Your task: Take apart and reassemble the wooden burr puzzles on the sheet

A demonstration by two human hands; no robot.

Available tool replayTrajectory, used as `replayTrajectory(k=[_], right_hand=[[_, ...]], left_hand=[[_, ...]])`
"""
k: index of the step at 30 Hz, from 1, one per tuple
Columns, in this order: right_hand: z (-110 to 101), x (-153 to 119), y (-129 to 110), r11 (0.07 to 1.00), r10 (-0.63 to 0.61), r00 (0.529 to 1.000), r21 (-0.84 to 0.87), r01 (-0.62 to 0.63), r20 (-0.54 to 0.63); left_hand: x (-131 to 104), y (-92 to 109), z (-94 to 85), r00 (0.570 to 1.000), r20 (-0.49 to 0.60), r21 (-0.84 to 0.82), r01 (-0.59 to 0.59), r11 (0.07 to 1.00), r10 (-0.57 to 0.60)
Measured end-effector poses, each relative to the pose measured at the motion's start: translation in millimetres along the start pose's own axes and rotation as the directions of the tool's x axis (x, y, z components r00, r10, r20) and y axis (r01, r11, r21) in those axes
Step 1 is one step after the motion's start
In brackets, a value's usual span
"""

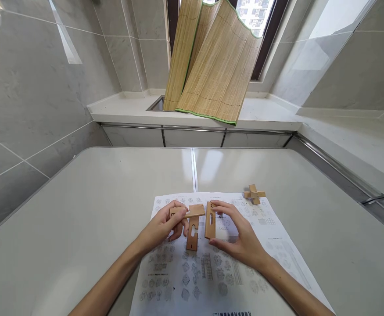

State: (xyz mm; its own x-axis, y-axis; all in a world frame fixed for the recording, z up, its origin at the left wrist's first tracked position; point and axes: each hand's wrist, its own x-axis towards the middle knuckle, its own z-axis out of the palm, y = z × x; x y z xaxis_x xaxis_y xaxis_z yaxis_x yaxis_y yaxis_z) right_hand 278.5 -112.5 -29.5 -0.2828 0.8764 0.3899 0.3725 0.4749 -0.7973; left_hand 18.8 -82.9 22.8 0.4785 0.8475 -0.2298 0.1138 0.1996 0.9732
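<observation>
My left hand [169, 223] is closed on a flat wooden puzzle piece [196, 210], held sideways between thumb and fingers. This piece crosses over an upright wooden puzzle piece [192, 237] marked 1, which has a notched slot; whether the two interlock I cannot tell. Just right of them, my right hand [241, 235] grips a third wooden puzzle piece [210, 221], marked 2 and slotted through its middle. Its fingers are at the top end and its thumb at the bottom. A narrow gap separates this piece from the other two.
Beneath my hands lies a large printed sheet [224, 281] with small diagrams. An assembled wooden cross puzzle [254, 194] sits at its upper right edge. The pale table [119, 184] reaches a tiled wall and ledge, where a bamboo mat [218, 70] leans against the window.
</observation>
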Motion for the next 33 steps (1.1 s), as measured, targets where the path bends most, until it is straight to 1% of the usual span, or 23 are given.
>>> replayTrajectory(k=[3, 7, 9, 13, 16, 19, 21, 24, 28, 33], right_hand=[[0.9, -0.7, -1.1, 0.999, 0.0, 1.0, 0.054, -0.001, 0.004], [2.9, -0.9, -3.5, 0.996, 0.016, 0.999, 0.089, -0.012, -0.041], [3.1, -1.0, -3.3, 0.992, 0.037, 0.998, 0.119, -0.03, -0.055], [2.2, -1.2, 0.3, 0.974, 0.1, 0.992, 0.211, -0.082, -0.074], [1.5, -0.7, 2.4, 0.943, 0.128, 0.989, 0.317, -0.096, -0.08], [1.8, 0.1, 1.6, 0.894, 0.131, 0.99, 0.437, -0.096, -0.051], [2.5, 0.3, 0.5, 0.869, 0.121, 0.993, 0.484, -0.101, -0.011], [3.1, -0.5, -0.3, 0.866, 0.101, 0.994, 0.489, -0.105, 0.035], [2.4, -1.9, 0.6, 0.868, 0.134, 0.989, 0.474, -0.144, 0.055], [1.2, -2.7, 0.4, 0.849, 0.142, 0.985, 0.499, -0.172, 0.099]], left_hand=[[-0.8, -1.3, 2.0, 0.998, 0.054, -0.039, 0.012, 0.999, -0.009], [-1.2, -2.6, 3.6, 0.992, 0.12, -0.089, 0.036, 0.995, -0.025], [-1.1, -3.6, 3.8, 0.992, 0.122, -0.112, 0.046, 0.993, -0.032], [0.4, -6.7, 2.9, 0.994, 0.092, -0.156, 0.076, 0.985, -0.062], [2.0, -8.6, 3.0, 0.991, 0.108, -0.174, 0.096, 0.98, -0.078], [2.9, -11.1, 4.8, 0.986, 0.148, -0.184, 0.106, 0.977, -0.079], [3.1, -13.1, 6.0, 0.982, 0.17, -0.191, 0.115, 0.975, -0.082], [2.6, -15.0, 6.3, 0.979, 0.182, -0.196, 0.129, 0.972, -0.093], [1.6, -13.8, 5.4, 0.979, 0.175, -0.165, 0.133, 0.977, -0.104], [1.2, -14.0, 3.6, 0.978, 0.179, -0.153, 0.139, 0.978, -0.111]])
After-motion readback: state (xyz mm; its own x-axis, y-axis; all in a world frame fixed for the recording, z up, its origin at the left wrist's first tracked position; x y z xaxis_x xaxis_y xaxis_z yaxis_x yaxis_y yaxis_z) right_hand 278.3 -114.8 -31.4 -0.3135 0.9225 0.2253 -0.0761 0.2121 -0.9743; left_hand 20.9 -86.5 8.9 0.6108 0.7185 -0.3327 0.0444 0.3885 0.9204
